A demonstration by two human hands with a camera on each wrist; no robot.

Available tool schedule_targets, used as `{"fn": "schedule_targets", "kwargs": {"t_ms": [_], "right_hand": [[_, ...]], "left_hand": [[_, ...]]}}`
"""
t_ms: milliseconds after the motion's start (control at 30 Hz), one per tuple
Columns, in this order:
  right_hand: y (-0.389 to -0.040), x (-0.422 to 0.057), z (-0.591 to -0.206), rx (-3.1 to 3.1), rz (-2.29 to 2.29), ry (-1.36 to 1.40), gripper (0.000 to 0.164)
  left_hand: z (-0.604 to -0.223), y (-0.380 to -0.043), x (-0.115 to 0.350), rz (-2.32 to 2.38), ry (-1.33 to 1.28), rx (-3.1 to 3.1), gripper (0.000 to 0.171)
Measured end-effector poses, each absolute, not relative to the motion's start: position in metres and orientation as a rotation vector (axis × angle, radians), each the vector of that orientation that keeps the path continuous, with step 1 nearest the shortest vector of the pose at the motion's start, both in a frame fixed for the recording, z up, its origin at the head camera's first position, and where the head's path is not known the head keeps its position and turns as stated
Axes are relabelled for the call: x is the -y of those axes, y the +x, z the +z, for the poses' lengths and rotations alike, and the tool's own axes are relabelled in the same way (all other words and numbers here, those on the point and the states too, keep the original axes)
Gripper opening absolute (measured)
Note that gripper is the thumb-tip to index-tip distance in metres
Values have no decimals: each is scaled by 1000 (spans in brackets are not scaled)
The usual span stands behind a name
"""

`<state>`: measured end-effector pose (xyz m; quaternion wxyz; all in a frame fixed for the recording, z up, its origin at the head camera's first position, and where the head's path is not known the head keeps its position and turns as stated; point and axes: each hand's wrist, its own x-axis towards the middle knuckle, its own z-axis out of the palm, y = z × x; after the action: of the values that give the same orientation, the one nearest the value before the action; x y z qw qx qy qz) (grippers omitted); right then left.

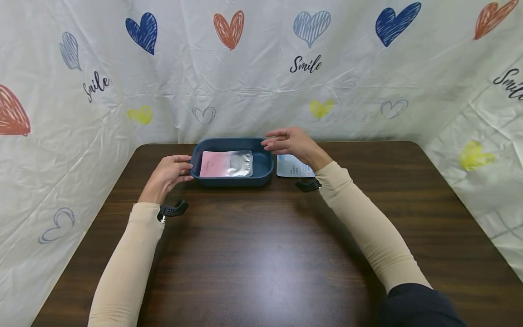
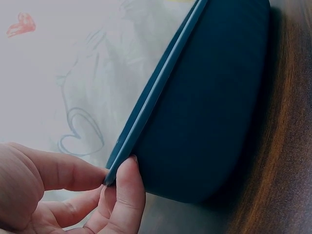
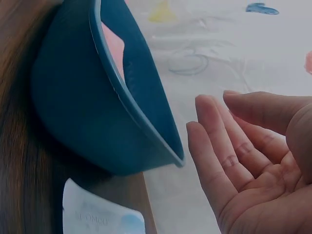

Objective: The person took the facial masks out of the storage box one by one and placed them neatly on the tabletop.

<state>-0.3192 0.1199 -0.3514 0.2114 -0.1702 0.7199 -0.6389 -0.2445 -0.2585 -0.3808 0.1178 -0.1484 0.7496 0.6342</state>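
Note:
A dark blue plastic storage bin point(image 1: 233, 182) sits near the far edge of the table. In it lies a pink and silver sachet point(image 1: 216, 164); its pink corner point(image 3: 115, 51) shows over the rim in the right wrist view. My left hand point(image 1: 165, 175) is at the bin's left end, thumb and fingers pinching the rim point(image 2: 146, 109). By the right end, my right hand point(image 1: 292, 144) hovers with relaxed, spread fingers, apart from the rim in the right wrist view. A pale blue and white sachet point(image 1: 291, 167) lies on the table beneath it, partly hidden by the hand.
The brown wooden table point(image 1: 261, 236) has a glossy patch of reflected light in front. Behind it hangs a white curtain point(image 1: 261, 77) printed with hearts, close to the bin's back side. Black straps point(image 1: 173, 209) are on both wrists.

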Motion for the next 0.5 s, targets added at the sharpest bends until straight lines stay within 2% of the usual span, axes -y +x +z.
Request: {"fn": "schedule_targets", "kwargs": {"t_ms": [367,500], "right_hand": [[-320,-92,-355,-2006,-1708,-502,49],[-322,-84,-357,-1988,-1697,-493,46]], "left_hand": [[-382,-244,260,1844,-416,-2215,47],[-382,-245,260,1835,-416,-2227,48]]}}
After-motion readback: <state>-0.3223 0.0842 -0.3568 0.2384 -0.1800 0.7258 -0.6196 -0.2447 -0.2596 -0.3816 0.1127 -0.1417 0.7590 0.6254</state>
